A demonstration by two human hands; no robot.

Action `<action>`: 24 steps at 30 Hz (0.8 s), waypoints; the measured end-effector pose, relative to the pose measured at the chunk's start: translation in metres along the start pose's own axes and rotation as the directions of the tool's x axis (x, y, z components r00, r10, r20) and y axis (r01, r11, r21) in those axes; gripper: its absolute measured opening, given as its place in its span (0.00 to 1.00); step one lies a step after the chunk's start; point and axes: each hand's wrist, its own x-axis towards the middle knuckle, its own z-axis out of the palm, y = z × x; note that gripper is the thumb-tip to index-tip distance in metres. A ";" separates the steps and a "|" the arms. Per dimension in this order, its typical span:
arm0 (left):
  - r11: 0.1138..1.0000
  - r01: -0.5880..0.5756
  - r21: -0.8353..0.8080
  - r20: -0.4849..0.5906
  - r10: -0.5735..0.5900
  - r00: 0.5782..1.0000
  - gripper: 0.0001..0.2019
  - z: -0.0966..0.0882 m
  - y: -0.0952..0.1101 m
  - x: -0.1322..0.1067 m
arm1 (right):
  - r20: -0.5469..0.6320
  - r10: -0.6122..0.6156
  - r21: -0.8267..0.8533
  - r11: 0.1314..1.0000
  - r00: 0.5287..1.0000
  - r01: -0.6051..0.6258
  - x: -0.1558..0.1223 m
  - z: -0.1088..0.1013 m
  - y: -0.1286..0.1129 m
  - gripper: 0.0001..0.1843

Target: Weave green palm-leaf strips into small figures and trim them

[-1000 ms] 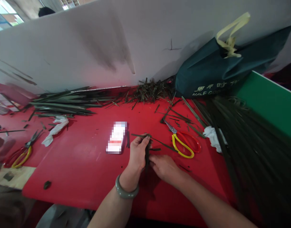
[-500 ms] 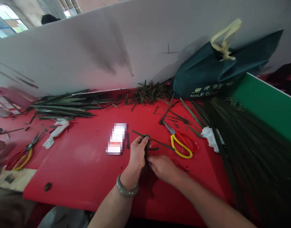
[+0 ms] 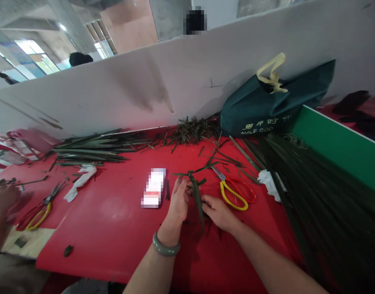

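My left hand (image 3: 179,201), with a grey-green bangle on the wrist, pinches a knotted piece of green leaf strips (image 3: 197,195) between thumb and fingers. Short ends stick out at the knot, and one long pointed blade hangs down towards me. My right hand (image 3: 217,211) is closed at the blade's right edge, its fingertips against the leaf. Just right of the piece lie scissors with red and yellow handles (image 3: 233,195), blades pointing away. To the left of my left hand a phone with a blurred screen (image 3: 153,188) lies on the red table (image 3: 114,220).
Long leaf strips (image 3: 316,204) fill the right side beside a green panel (image 3: 337,134). A dark green bag (image 3: 267,110) leans on the white partition (image 3: 120,90). Leaf scraps (image 3: 195,130) and a leaf bundle (image 3: 95,147) lie along it. Another person's hand (image 3: 3,200) is at left near second scissors (image 3: 37,210).
The view has tilted up. The leaf piece has turned so its broad blade shows, and my right hand has drawn slightly away from my left. The scissors and phone lie where they were.
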 end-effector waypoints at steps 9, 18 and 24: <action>0.993 0.115 -0.014 0.241 -0.108 0.964 0.12 0.003 -0.006 -0.005 | -0.125 -0.061 0.057 0.996 0.990 0.069 0.006 -0.002 0.007 0.09; 0.995 0.090 0.034 0.239 -0.095 0.966 0.13 -0.003 -0.018 0.003 | -0.138 -0.084 -0.107 0.992 0.987 0.070 0.015 -0.001 0.018 0.08; 0.996 0.001 0.091 0.182 -0.018 0.983 0.13 0.001 -0.021 0.003 | -0.189 -0.123 -0.208 0.975 0.974 0.082 0.018 0.001 0.024 0.08</action>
